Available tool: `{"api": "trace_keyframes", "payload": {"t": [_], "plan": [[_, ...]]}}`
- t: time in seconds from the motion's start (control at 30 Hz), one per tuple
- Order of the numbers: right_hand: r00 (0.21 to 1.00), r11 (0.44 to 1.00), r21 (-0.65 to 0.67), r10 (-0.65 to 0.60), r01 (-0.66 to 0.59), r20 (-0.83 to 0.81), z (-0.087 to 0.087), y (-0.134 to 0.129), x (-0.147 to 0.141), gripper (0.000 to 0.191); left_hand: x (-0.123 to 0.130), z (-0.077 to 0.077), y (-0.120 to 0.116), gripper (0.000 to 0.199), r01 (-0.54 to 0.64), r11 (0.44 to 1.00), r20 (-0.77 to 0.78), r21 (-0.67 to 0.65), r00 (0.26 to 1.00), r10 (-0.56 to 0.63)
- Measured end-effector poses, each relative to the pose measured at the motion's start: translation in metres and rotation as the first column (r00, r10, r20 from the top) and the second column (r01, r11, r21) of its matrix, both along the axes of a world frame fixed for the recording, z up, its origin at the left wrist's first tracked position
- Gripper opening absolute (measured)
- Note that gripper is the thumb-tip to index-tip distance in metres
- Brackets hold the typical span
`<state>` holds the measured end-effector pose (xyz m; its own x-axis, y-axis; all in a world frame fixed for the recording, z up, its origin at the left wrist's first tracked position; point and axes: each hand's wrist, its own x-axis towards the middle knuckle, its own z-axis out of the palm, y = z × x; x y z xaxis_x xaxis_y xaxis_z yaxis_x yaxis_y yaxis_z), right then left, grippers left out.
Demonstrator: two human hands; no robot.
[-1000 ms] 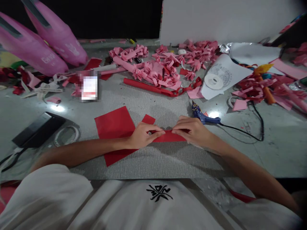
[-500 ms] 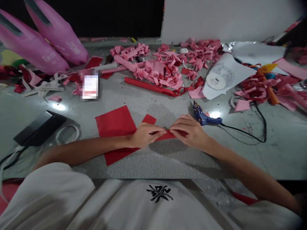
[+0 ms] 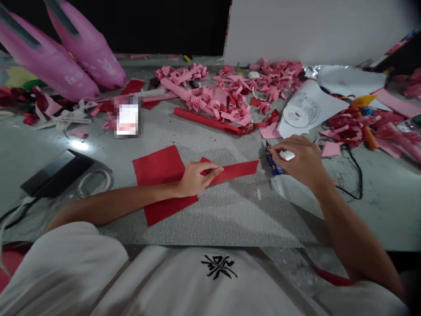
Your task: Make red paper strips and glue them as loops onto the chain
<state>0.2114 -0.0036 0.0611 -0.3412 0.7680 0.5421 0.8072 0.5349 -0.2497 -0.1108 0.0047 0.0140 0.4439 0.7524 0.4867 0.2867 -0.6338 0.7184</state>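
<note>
My left hand is closed in a pinch on a long red paper strip, which stretches out to the right over the table. Under my left wrist lies a larger red paper sheet, partly covered by the forearm. My right hand is over the blue hot glue gun, thumb and fingertips pinched together close to its nozzle end. What sits between those fingertips is too small to make out, and the hand hides the gun's handle.
Pink paper curls and flowers are heaped at the back, behind a red paper roll. A tape roll lies on white paper at right. To the left are a black power bank, clear tape, a blurred-out phone and pink bottles.
My right hand has let go of the red strip and moved right to the glue gun. My left hand still pinches the strip, whose right end now shows.
</note>
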Motion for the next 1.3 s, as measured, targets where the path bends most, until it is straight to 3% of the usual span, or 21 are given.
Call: {"api": "trace_keyframes", "payload": {"t": [0.1,0.2,0.3,0.4,0.5,0.7,0.8,0.87,0.93,0.97,1.03,1.13,1.2,1.3], "plan": [[0.996,0.995,0.021,0.093,-0.093,0.001,-0.006,-0.009,-0.018,0.012,0.001,-0.004,0.002,0.026,0.032,0.998,-0.026,0.048,0.999,-0.031],[0.950,0.965,0.008,0.256,-0.261,0.177,-0.015,-0.023,-0.047,0.012,0.001,-0.009,0.003,0.023,0.060,0.989,-0.079,0.138,0.996,-0.049],[0.918,0.963,0.078,0.220,-0.258,0.329,-0.025,-0.035,-0.067,0.019,0.002,-0.013,0.004,0.024,0.054,0.955,-0.210,0.292,0.978,0.009],[0.897,0.946,0.118,0.239,-0.301,0.372,-0.029,-0.040,-0.074,0.020,0.001,-0.016,0.004,0.023,0.185,0.882,-0.383,0.433,0.924,-0.006],[0.881,0.922,0.112,0.311,-0.371,0.356,-0.024,-0.038,-0.069,0.020,-0.002,-0.018,0.005,0.020,0.230,0.861,-0.419,0.453,0.908,-0.023],[0.920,0.947,0.083,0.278,-0.311,0.277,-0.007,-0.021,-0.030,0.013,-0.010,-0.016,0.011,0.024,0.176,0.909,-0.357,0.378,0.933,-0.032],[0.926,0.962,0.145,0.170,-0.230,0.337,-0.003,-0.018,-0.013,0.020,-0.010,-0.014,0.012,0.026,0.140,0.931,-0.345,0.336,0.938,-0.017],[0.886,0.963,0.203,0.065,-0.176,0.458,-0.001,-0.023,-0.015,0.034,-0.009,-0.013,0.012,0.025,0.065,0.955,-0.361,0.290,0.931,0.046],[0.811,0.939,0.223,0.088,-0.261,0.579,0.000,-0.034,-0.028,0.044,-0.008,-0.011,0.011,0.022,-0.003,0.967,-0.401,0.254,0.910,0.108],[0.764,0.906,0.212,0.163,-0.367,0.625,-0.001,-0.040,-0.038,0.045,-0.008,-0.011,0.011,0.021,-0.023,0.969,-0.427,0.245,0.895,0.129],[0.669,0.795,0.180,0.338,-0.579,0.662,-0.003,-0.052,-0.058,0.042,-0.006,-0.010,0.011,0.019,-0.032,0.972,-0.473,0.234,0.870,0.142],[0.601,0.671,0.181,0.470,-0.719,0.647,-0.008,-0.064,-0.080,0.044,-0.005,-0.011,0.012,0.019,-0.034,0.977,-0.500,0.209,0.855,0.136],[0.587,0.656,0.188,0.464,-0.731,0.663,-0.010,-0.066,-0.084,0.045,-0.005,-0.012,0.012,0.019,-0.039,0.979,-0.499,0.199,0.856,0.136],[0.564,0.680,0.165,0.421,-0.715,0.711,-0.013,-0.064,-0.082,0.043,-0.005,-0.015,0.013,0.014,-0.058,0.981,-0.495,0.184,0.857,0.143]]}}
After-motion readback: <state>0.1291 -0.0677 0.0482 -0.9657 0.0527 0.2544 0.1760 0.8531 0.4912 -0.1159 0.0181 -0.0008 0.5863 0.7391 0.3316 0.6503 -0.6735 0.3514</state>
